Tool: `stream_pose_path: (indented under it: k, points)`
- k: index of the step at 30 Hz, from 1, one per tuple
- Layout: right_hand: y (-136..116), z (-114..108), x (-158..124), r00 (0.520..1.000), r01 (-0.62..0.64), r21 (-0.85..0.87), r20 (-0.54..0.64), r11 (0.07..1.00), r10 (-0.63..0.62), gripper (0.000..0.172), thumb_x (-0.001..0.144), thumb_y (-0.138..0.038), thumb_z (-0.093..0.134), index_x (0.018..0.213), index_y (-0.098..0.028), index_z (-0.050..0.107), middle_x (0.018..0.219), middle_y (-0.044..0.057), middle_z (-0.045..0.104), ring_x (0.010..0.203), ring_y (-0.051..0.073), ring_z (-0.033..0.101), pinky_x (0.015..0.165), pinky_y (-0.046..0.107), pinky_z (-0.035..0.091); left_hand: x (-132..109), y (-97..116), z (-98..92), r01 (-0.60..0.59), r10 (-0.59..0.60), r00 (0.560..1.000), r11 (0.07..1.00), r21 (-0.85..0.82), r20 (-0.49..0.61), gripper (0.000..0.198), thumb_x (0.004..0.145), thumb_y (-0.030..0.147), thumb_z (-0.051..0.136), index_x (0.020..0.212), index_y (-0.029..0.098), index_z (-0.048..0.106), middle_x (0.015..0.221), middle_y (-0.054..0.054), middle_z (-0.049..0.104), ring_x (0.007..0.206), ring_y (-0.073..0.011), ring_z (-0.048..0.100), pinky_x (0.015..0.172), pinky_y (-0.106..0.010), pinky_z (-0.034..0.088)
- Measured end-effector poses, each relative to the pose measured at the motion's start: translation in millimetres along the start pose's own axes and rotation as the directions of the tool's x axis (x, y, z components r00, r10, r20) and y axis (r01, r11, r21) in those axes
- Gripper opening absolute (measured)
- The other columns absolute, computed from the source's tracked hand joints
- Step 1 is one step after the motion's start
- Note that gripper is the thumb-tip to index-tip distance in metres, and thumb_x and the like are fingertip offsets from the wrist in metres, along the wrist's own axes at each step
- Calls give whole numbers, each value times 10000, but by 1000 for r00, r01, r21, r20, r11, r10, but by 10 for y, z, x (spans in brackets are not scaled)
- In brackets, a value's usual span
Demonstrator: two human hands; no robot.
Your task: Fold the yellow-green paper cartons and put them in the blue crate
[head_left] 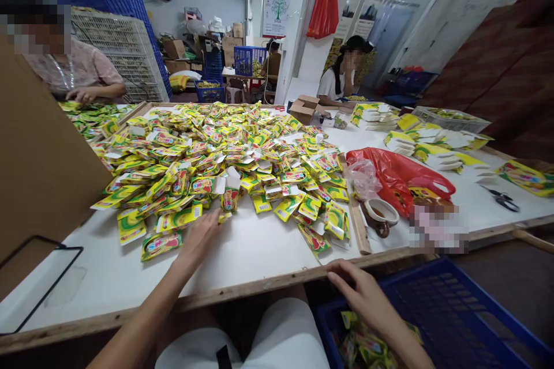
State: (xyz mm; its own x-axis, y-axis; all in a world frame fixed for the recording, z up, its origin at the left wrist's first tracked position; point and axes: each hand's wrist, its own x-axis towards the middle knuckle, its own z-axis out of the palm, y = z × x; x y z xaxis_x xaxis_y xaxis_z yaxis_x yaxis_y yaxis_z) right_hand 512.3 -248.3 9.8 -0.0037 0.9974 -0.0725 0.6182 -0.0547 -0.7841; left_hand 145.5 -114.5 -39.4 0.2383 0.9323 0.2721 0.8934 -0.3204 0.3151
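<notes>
A wide pile of small yellow and green printed cardboard boxes (pixel 175 216), many with white flaps standing up, covers the white tabletop (pixel 255 242). My left hand (pixel 205 233) reaches to the pile's near edge. Its fingertips are at the foot of a small box (pixel 229 199) with a raised white flap; slight blur hides whether they grip it. By the table's wooden front edge is my right hand (pixel 352 285), fingers loosely apart and holding nothing. Below that hand, a blue plastic crate (pixel 450 305) contains several similar boxes (pixel 367 346).
A wooden strip (pixel 358 222) borders the pile on the right. Beyond it are a red plastic bag (pixel 389 176), a cup of brown liquid (pixel 381 211) and scissors (pixel 502 199). A large brown carton (pixel 38 167) stands at left. Other people sit around the table.
</notes>
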Motion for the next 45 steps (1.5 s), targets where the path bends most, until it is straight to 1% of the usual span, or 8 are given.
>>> stream_pose_path:
  k: [3, 6, 10, 20, 25, 28, 36, 45]
  points:
    - [-221, 488, 139, 999, 47, 185, -34, 982, -42, 235, 862, -390, 514, 911, -189, 625, 906, 72, 673, 901, 220, 620, 828, 325, 471, -134, 275, -79, 102, -129, 990, 923, -371, -49, 324, 880, 327, 452, 1174, 197, 413, 893, -60, 670, 791, -203, 648, 711, -321, 488]
    - [-431, 940, 333, 990, 135, 379, -87, 915, -110, 206, 859, -358, 536, 966, -192, 595, 980, 77, 659, 934, 207, 622, 839, 319, 483, -340, 648, -75, 140, -173, 984, 626, -767, 39, 277, 912, 344, 402, 1155, 224, 345, 943, -45, 656, 820, -164, 646, 697, -276, 500]
    - [-543, 1320, 532, 975, 221, 542, -106, 811, -195, 201, 846, -295, 566, 1029, -213, 547, 990, 61, 653, 907, 187, 636, 820, 312, 503, -549, 912, 32, 178, -177, 978, 410, -895, 113, 264, 922, 345, 390, 1154, 225, 355, 1082, -77, 634, 889, -156, 635, 745, -273, 504]
    - [-563, 1407, 704, 953, 281, 489, -44, 826, -299, 155, 860, -256, 544, 991, -201, 604, 897, 37, 665, 846, 178, 632, 772, 296, 504, -564, 739, 76, 171, -194, 977, 492, -854, 84, 260, 879, 330, 482, 1087, 198, 563, 1074, -74, 654, 964, -192, 626, 820, -294, 500]
    - [-645, 1509, 800, 942, 334, 422, -141, 843, -303, 127, 864, -235, 531, 849, -185, 647, 872, 42, 646, 846, 171, 610, 764, 278, 482, -584, 709, 170, 153, -285, 958, 488, -859, 9, 216, 841, 320, 536, 986, 181, 614, 1070, -81, 647, 1014, -204, 614, 869, -317, 500]
    - [-664, 1610, 802, 942, 333, 474, -206, 815, -265, 154, 857, -228, 535, 990, -196, 606, 890, 39, 645, 846, 165, 613, 770, 277, 490, -590, 699, 207, 119, -338, 940, 466, -877, -53, 237, 832, 294, 548, 1041, 187, 585, 1118, -85, 621, 1083, -202, 585, 932, -339, 476]
    - [-714, 1591, 750, 917, 393, 384, -236, 836, -322, 118, 843, -188, 533, 861, -201, 649, 856, 42, 633, 823, 166, 596, 730, 282, 489, -532, 731, 123, 112, -248, 969, 511, -852, -22, 183, 852, 315, 524, 907, 176, 630, 943, -68, 654, 939, -191, 616, 865, -325, 495]
    - [-736, 1606, 724, 918, 386, 369, -244, 846, -312, 94, 820, -198, 588, 883, -190, 657, 854, 40, 619, 792, 158, 581, 698, 267, 478, -552, 740, 141, 146, -323, 946, 492, -858, -23, 220, 801, 350, 592, 925, 177, 647, 937, -58, 681, 898, -190, 641, 825, -314, 515]
